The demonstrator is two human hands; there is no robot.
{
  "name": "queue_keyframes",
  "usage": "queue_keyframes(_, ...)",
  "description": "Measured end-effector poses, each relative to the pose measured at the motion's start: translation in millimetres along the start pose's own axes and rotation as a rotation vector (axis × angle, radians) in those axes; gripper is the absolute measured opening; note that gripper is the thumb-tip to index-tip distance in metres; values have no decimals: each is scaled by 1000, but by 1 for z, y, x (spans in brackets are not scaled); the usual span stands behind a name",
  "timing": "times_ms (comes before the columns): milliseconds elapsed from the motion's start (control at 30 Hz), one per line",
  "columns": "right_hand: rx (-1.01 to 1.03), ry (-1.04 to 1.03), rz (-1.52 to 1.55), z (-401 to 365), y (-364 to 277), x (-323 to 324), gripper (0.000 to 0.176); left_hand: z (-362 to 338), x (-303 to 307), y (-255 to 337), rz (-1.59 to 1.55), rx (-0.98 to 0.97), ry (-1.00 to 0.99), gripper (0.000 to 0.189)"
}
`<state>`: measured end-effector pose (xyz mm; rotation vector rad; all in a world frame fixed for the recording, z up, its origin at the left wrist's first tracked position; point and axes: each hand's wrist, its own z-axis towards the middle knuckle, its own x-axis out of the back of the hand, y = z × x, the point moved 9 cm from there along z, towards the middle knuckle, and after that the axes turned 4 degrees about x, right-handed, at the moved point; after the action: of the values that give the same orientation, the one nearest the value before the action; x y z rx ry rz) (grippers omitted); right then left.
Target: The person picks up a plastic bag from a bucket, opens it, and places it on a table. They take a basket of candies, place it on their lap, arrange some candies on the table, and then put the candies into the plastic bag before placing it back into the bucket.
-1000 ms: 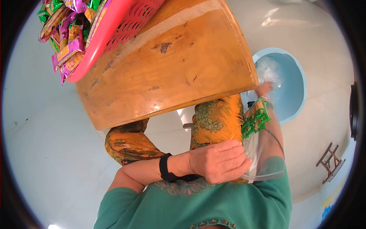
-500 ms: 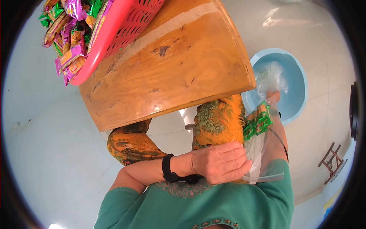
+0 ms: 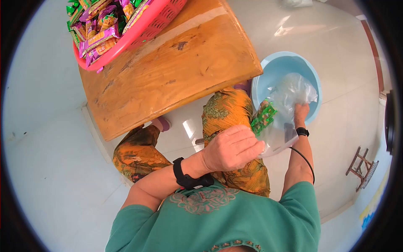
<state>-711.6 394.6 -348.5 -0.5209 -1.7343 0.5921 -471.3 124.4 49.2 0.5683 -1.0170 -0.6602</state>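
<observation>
My left hand (image 3: 234,148) is closed on the edge of a clear plastic bag (image 3: 277,136), above my right thigh. Green-wrapped packets (image 3: 263,118) show inside the bag, between my hand and the basin. My right hand (image 3: 301,112) reaches to the near rim of a light blue basin (image 3: 314,75), against crumpled clear plastic (image 3: 292,93) lying in it. The fingers of this hand are hidden by the plastic.
A wooden table (image 3: 168,77) stands in front of my legs. On its far left is a pink basket (image 3: 142,34) heaped with purple and green wrapped snacks (image 3: 98,38). A small folding stool (image 3: 362,168) is on the floor at the right.
The bag with the green packets has moved up and left, away from my right forearm. My left hand has risen slightly leftward with the bag's edge. The view has shifted.
</observation>
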Motion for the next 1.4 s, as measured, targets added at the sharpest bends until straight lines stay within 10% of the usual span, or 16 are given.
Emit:
queue_keyframes(667, -181, -203, -374, 56, 9, -115, 72, 8, -12, 13, -30, -81, -116, 16)
queue_keyframes(1033, -250, -288, -482, 3, -65, -135, 132, 11, -20, 20, -41, -112, -161, 12)
queue_keyframes(1400, -122, -511, -668, -28, -55, -153, 100, 11, -20, 20, -35, -114, -165, 13)
